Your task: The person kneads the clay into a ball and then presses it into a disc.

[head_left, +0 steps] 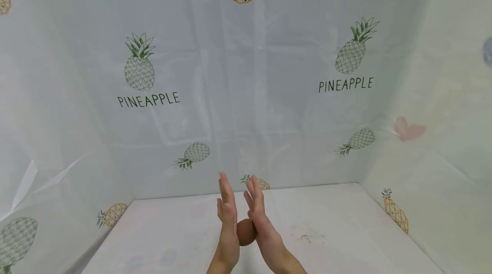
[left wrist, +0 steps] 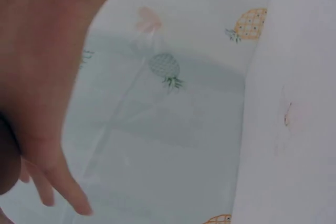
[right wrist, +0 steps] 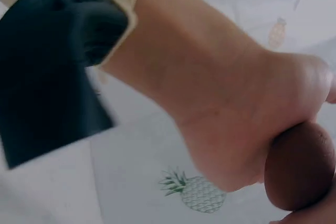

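Observation:
A smooth, matte brown ball (head_left: pixel 246 232), perhaps of clay, is pressed between the lower palms of both hands above the table. My left hand (head_left: pixel 228 218) stands upright on its left side, fingers straight and pointing up and away. Opposite it, my right hand (head_left: pixel 265 227) touches the ball from the right, its fingers also extended. The fingertips of the two hands are apart. In the left wrist view the right hand (left wrist: pixel 39 87) fills the left side, and only part of the ball (left wrist: pixel 7 158) shows. The right wrist view shows the ball (right wrist: pixel 300 166) against the left palm (right wrist: pixel 236 124).
Below the hands lies a white tabletop (head_left: pixel 173 231) with a faint brownish smear (head_left: pixel 307 236) on the right. Pale sheeting (head_left: pixel 246 107) printed with pineapples stands behind and on both sides. A black device (right wrist: pixel 58 72) sits on the left wrist by a light sleeve.

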A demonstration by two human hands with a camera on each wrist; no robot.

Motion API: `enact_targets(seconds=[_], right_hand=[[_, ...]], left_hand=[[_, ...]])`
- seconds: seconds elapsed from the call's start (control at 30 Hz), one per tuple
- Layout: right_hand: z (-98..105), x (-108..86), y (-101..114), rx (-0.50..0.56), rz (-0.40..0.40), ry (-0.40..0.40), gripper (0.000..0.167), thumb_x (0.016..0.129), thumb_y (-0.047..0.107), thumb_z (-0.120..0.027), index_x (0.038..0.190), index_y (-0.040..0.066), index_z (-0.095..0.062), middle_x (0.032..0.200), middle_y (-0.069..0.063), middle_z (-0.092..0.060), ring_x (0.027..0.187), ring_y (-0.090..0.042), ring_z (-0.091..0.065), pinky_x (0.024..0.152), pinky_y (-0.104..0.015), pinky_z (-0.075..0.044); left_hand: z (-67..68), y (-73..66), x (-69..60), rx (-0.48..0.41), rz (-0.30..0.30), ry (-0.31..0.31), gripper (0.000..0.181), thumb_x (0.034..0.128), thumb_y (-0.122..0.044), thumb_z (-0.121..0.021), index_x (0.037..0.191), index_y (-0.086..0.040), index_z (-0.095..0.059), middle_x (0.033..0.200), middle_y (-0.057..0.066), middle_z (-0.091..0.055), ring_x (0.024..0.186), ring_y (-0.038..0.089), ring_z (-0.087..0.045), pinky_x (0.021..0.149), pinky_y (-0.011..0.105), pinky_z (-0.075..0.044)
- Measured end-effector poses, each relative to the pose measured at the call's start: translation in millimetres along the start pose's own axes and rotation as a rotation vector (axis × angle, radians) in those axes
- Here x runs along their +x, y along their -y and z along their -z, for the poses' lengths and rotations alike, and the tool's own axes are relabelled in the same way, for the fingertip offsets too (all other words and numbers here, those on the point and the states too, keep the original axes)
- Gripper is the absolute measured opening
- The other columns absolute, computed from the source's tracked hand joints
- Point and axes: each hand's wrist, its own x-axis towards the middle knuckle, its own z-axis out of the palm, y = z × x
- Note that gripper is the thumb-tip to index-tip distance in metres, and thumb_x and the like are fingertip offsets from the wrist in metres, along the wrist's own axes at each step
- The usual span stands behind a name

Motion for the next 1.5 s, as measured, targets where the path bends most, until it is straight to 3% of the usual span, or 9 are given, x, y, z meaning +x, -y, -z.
enact_targets(seconds=[0.17, 0.3, 0.53, 0.8, 0.9, 1.07, 1.23, 1.37, 1.5], right_hand=[[10.0, -2.0, 7.9, -0.022, 0.072, -0.042, 0.059, 0.114, 0.030, -0.006, 0.167, 0.043, 0.017, 0.177, 0.010, 0.015, 0.163, -0.027, 0.016, 0.121, -0.070, 0.018], [22.6, -2.4, 12.1, -0.093, 0.135, -0.087, 0.061, 0.112, 0.025, -0.004, 0.167, 0.042, 0.019, 0.177, 0.011, 0.016, 0.163, -0.024, 0.015, 0.119, -0.072, 0.020], [39.5, 1.0, 9.0, -0.121, 0.126, -0.204, 0.061, 0.113, 0.032, -0.008, 0.167, 0.043, 0.017, 0.176, 0.014, 0.015, 0.163, -0.027, 0.017, 0.113, -0.080, 0.020], [35.9, 4.0, -16.1, -0.061, 0.001, -0.149, 0.056, 0.115, 0.037, -0.008, 0.165, 0.053, 0.014, 0.176, 0.012, 0.017, 0.162, -0.029, 0.019, 0.115, -0.078, 0.020], [27.3, 5.2, -20.6, -0.057, -0.032, -0.113, 0.055, 0.116, 0.039, -0.008, 0.165, 0.053, 0.012, 0.176, 0.011, 0.015, 0.163, -0.029, 0.017, 0.116, -0.078, 0.018], [12.8, 4.1, -16.9, -0.047, -0.055, -0.074, 0.055, 0.116, 0.039, -0.007, 0.165, 0.052, 0.016, 0.175, 0.014, 0.017, 0.163, -0.029, 0.017, 0.116, -0.079, 0.018], [6.9, 2.8, -7.7, -0.026, 0.002, -0.101, 0.054, 0.116, 0.040, -0.004, 0.164, 0.053, 0.016, 0.175, 0.015, 0.017, 0.162, -0.024, 0.020, 0.115, -0.077, 0.021], [8.5, 2.2, -3.6, -0.022, 0.080, -0.108, 0.056, 0.114, 0.037, -0.001, 0.165, 0.050, 0.018, 0.175, 0.013, 0.021, 0.161, -0.026, 0.024, 0.112, -0.077, 0.024], [11.0, 2.0, -4.5, -0.031, 0.096, -0.118, 0.056, 0.113, 0.037, 0.002, 0.164, 0.047, 0.022, 0.174, 0.014, 0.022, 0.161, -0.024, 0.025, 0.113, -0.077, 0.024]], left_hand=[[-11.5, 4.5, -3.1, 0.027, 0.026, 0.046, 0.057, 0.1132, -0.040, -0.004, 0.166, -0.044, 0.015, 0.174, -0.018, 0.024, 0.158, 0.007, 0.029, 0.117, 0.057, 0.032], [-23.1, 3.6, -8.8, -0.006, 0.043, 0.136, 0.056, 0.1143, -0.037, -0.005, 0.167, -0.044, 0.015, 0.174, -0.017, 0.023, 0.158, 0.012, 0.030, 0.115, 0.060, 0.034], [-35.5, -6.4, -15.6, -0.088, -0.046, 0.256, 0.059, 0.1150, -0.026, -0.007, 0.168, -0.036, 0.017, 0.174, -0.015, 0.026, 0.157, 0.011, 0.031, 0.113, 0.047, 0.035], [-29.4, -15.2, -17.8, -0.082, 0.032, 0.172, 0.057, 0.1151, -0.033, -0.005, 0.168, -0.042, 0.013, 0.174, -0.021, 0.022, 0.155, 0.000, 0.030, 0.116, 0.059, 0.033], [-22.7, -10.6, -11.4, -0.054, 0.010, 0.109, 0.057, 0.1139, -0.037, -0.004, 0.168, -0.041, 0.013, 0.175, -0.018, 0.022, 0.158, 0.004, 0.028, 0.118, 0.054, 0.032], [-15.0, -4.3, -3.9, -0.042, 0.032, -0.011, 0.058, 0.1125, -0.044, -0.009, 0.167, -0.046, 0.009, 0.174, -0.021, 0.020, 0.157, 0.018, 0.032, 0.115, 0.072, 0.025], [-16.3, -0.8, -1.6, -0.008, 0.052, -0.050, 0.058, 0.1137, -0.041, -0.016, 0.168, -0.048, 0.005, 0.175, -0.020, 0.014, 0.160, 0.019, 0.023, 0.116, 0.079, 0.014], [-20.4, 3.2, -1.6, 0.055, 0.036, -0.043, 0.060, 0.1145, -0.035, -0.018, 0.169, -0.046, 0.005, 0.177, -0.015, 0.012, 0.161, 0.021, 0.018, 0.115, 0.080, 0.012], [-23.9, 5.8, -1.6, 0.042, 0.034, -0.019, 0.060, 0.1152, -0.031, -0.018, 0.169, -0.046, 0.006, 0.178, -0.013, 0.012, 0.162, 0.021, 0.015, 0.118, 0.080, 0.008]])
